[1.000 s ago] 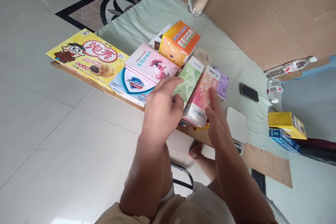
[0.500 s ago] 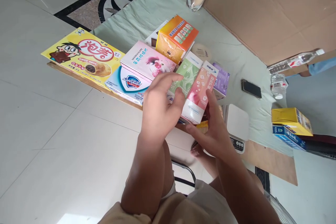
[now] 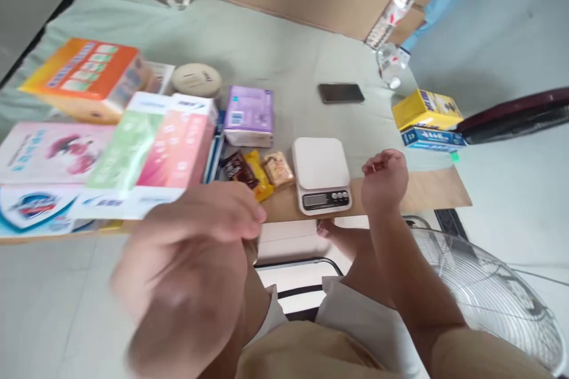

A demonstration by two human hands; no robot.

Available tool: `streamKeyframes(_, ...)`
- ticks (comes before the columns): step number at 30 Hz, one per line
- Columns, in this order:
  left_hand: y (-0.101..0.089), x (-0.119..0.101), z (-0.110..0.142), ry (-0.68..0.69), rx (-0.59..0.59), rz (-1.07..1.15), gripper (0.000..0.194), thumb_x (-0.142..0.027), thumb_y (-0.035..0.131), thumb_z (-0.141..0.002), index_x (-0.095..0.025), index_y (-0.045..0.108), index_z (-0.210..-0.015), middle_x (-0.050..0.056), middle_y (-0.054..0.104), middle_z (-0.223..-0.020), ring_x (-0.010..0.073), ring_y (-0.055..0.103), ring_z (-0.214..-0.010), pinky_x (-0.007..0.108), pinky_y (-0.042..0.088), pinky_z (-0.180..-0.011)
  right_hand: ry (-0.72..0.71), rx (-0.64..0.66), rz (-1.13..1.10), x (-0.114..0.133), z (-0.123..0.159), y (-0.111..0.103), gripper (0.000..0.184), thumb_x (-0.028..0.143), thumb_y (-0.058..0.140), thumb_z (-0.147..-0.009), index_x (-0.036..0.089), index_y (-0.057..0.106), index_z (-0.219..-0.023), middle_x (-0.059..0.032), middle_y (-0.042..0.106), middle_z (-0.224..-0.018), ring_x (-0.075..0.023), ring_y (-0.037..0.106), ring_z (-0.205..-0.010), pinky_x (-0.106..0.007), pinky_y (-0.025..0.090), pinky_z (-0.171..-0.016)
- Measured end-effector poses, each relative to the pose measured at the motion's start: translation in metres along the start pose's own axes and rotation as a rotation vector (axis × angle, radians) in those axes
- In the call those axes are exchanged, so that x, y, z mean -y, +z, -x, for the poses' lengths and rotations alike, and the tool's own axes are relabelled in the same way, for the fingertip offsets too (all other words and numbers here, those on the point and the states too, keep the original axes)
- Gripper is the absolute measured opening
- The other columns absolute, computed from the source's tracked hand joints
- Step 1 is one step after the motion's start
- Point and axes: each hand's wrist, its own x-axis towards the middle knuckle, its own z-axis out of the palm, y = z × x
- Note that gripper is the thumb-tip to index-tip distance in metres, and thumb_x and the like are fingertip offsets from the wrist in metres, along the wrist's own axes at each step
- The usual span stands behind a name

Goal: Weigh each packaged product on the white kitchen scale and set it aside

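Note:
My left hand (image 3: pixel 191 243) is in the air in front of the table edge, smeared by motion, so its grip is unclear. Beyond it, a green box (image 3: pixel 128 142) and a pink box (image 3: pixel 175 148) stand side by side. My right hand (image 3: pixel 386 180) hovers at the table's front edge, right of a white kitchen scale (image 3: pixel 322 163); its fingers are curled in and nothing shows in them. The scale's platform is bare. Between the boxes and the scale lie a brown-wrapped snack (image 3: pixel 240 170), a yellow packet (image 3: pixel 259 176) and a small clear-wrapped snack (image 3: pixel 278 169).
Behind are a purple pack (image 3: pixel 249 113), a round tin (image 3: pixel 196 79), an orange box (image 3: pixel 89 77) and a phone (image 3: pixel 341 93). At right lie bottles (image 3: pixel 395 12), a yellow box (image 3: pixel 424 109) and a blue box (image 3: pixel 433 138). A fan (image 3: pixel 484 296) stands by my right arm.
The view has swung right. Both hands have come away from the green and pink boxes; the right hand is now past the scale, the left nearer my body.

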Motion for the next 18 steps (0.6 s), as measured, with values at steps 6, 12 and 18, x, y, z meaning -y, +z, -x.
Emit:
streamKeyframes(6, 0.103, 0.062, 0.021, -0.135, 0.389, 0.098, 0.023, -0.040, 0.061, -0.102, -0.023, 0.069, -0.089, 0.004, 0.069, -0.074, 0.0194, 0.066, -0.069, 0.035, 0.055, -0.062, 0.183, -0.308, -0.144, -0.016, -0.085, -0.072, 0.016, 0.039, 0.050, -0.082, 0.023, 0.049, -0.082, 0.0066, 0.044, -0.070, -0.0073, 0.048, -0.056, -0.018, 0.042, -0.053)
streamKeyframes(12, 0.237, 0.094, 0.004, -0.160, 0.902, -0.326, 0.003, -0.022, 0.064, -0.088, -0.022, 0.064, -0.091, 0.001, 0.076, -0.089, 0.0176, 0.071, -0.082, 0.031, 0.057, -0.074, 0.244, -0.473, -0.331, 0.002, -0.121, -0.123, 0.018, 0.038, 0.049, -0.086, 0.022, 0.055, -0.084, 0.0030, 0.049, -0.075, -0.0087, 0.053, -0.064, -0.020, 0.047, -0.056)
streamKeyframes(18, 0.415, 0.200, -0.022, 0.007, 1.036, -0.670, 0.040, -0.015, 0.070, -0.085, -0.016, 0.067, -0.125, 0.016, 0.065, -0.144, 0.0337, 0.061, -0.137, 0.048, 0.049, -0.117, 0.353, -0.524, -0.395, 0.006, -0.135, -0.149, 0.024, 0.047, 0.046, -0.088, 0.024, 0.049, -0.084, 0.0017, 0.046, -0.081, -0.0103, 0.053, -0.067, -0.025, 0.049, -0.061)
